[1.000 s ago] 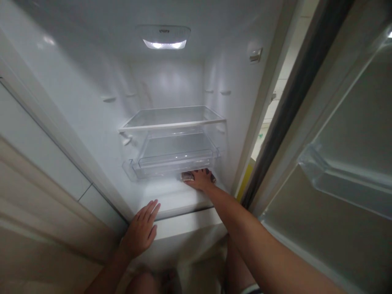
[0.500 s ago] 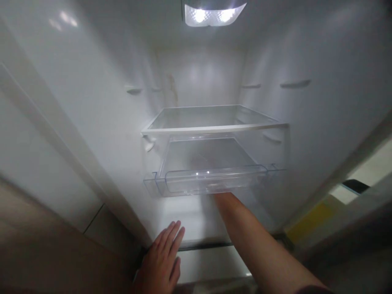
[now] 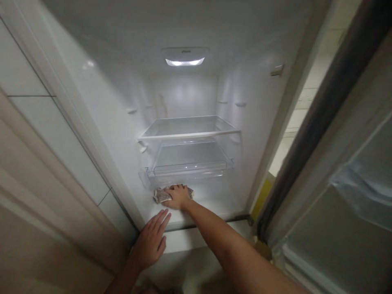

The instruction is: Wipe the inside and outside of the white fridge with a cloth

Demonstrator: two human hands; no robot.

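My right hand presses on a patterned cloth that lies bunched on the white floor of the fridge. Its fingers curl over the cloth, which sticks out on both sides. Nearer to me, my left hand rests by the lower left front edge of the fridge, fingers stretched out, with nothing in it. Just above and behind the right hand is a clear plastic drawer, and over it a glass shelf with a white rim.
A lit lamp is set in the fridge ceiling. Small shelf ledges stick out from the side walls. The open fridge door, with a dark seal, stands at the right. A tiled wall runs along the left.
My right hand has come out from beneath the drawer toward the front left, and the cloth under it now shows. The view has drawn back. My left hand stays at the front edge.
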